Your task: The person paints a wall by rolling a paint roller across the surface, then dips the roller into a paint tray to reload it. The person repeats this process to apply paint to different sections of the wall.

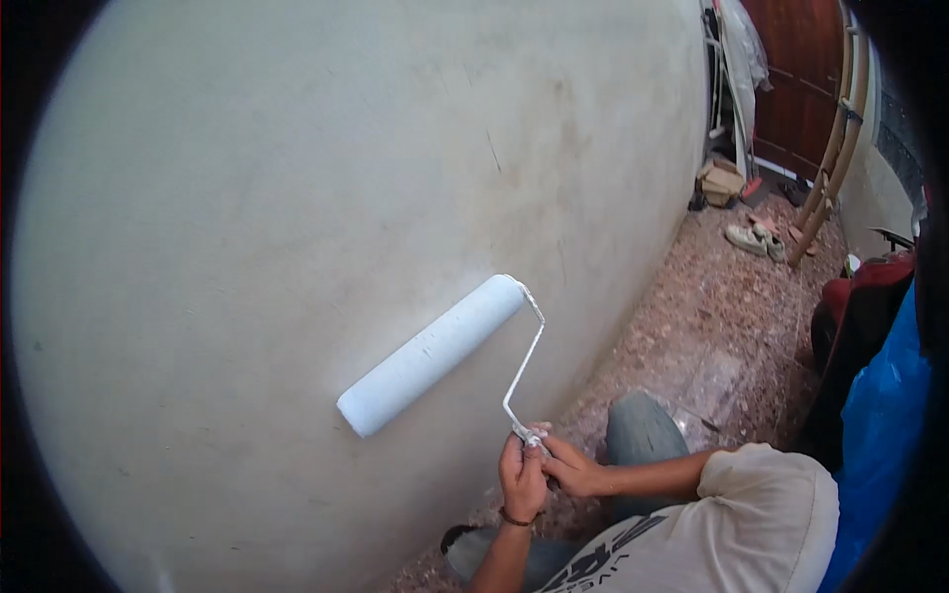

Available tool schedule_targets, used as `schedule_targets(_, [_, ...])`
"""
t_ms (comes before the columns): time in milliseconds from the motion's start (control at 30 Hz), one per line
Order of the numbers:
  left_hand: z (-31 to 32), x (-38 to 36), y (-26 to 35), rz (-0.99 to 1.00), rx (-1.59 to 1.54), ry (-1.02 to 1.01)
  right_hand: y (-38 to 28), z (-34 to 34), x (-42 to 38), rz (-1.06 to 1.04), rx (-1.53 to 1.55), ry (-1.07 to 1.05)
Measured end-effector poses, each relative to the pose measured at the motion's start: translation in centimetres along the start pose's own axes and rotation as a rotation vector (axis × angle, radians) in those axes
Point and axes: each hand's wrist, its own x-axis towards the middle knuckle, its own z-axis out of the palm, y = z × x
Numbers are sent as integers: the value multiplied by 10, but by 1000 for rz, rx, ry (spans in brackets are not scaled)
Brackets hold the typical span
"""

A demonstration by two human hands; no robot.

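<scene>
Roller (431,356), long, white and cylindrical on its fuzzy sleeve, and I'm holding it right out in front of me! It's slanting from lower left to upper right across the tall, off-white, stained wall (247,247), lying against it or just off it; from up here I can't tell which. A thin, white-coated, bent metal rod (524,363) is running from the sleeve's upper end down to my grip, and that crank shape is probably setting my hands clear of the wall, roughly facing the sleeve's middle.

Both hands are on it, look: my left hand (521,476), wearing a dark wristband (518,518), is wrapping its fingers around the grip end, and my right hand (573,468) is clasping the same spot from the other side, fingers clamped on too, though partly hidden. Doubling up like that, I'd judge, is steadying a wide head hanging off one slim rod. My knee in faded blue-grey denim (643,430) is bending beside the wall, so I'm sitting low over the mottled reddish-brown floor (692,346). Crumpled bright blue plastic (885,415) is bulging at my right, well apart from the roller.
</scene>
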Motion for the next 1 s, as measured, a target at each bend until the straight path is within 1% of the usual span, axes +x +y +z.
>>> schedule_targets(33, [4, 7, 8, -4, -53, -7, -7, -6, 9, -102, -23, -17])
schedule_targets(67, [9, 13, 13, -7, -110, -14, -17, -14, 15, -133, -37, -22])
schedule_targets(133, [16, 25, 22, 82, -117, -13, -40, -25, 24, 164, -39, -105])
schedule_targets(267, [19, 53, 46, 202, -63, -45, -74, -32, 51, 60, -44, -59])
schedule_targets(333, [20, 64, 68, 254, -28, -66, -91, -33, 66, -40, -23, -17])
schedule_targets(400, [20, 72, 99, 264, -99, -57, -117, -34, 83, -75, 11, -32])
schedule_targets(433, [20, 76, 107, 352, -95, -54, -131, -35, 93, -93, 48, -49])
schedule_targets(467, [19, 77, 112, 371, -95, -61, -143, -37, 102, -112, 41, -48])
schedule_targets(533, [17, 79, 120, 357, -214, 26, -167, -40, 121, -52, 108, -102])
schedule_targets(567, [18, 78, 123, 390, -219, -9, -173, -42, 133, -125, 56, -92])
schedule_targets(600, [20, 78, 124, 403, -218, -15, -180, -42, 145, -140, 52, -91])
schedule_targets(667, [25, 76, 121, 417, -299, 41, -201, -44, 167, -218, 126, -98])
schedule_targets(733, [25, 76, 120, 404, -293, 29, -234, -49, 180, -122, 215, -142])
schedule_targets(800, [25, 74, 126, 355, -289, -65, -265, -49, 193, -110, 210, -119])
schedule_targets(933, [25, 71, 136, 370, -255, -110, -315, -50, 234, -207, 190, -113])
schedule_targets(1000, [26, 67, 142, 403, -230, -132, -357, -52, 244, -139, 176, -81])
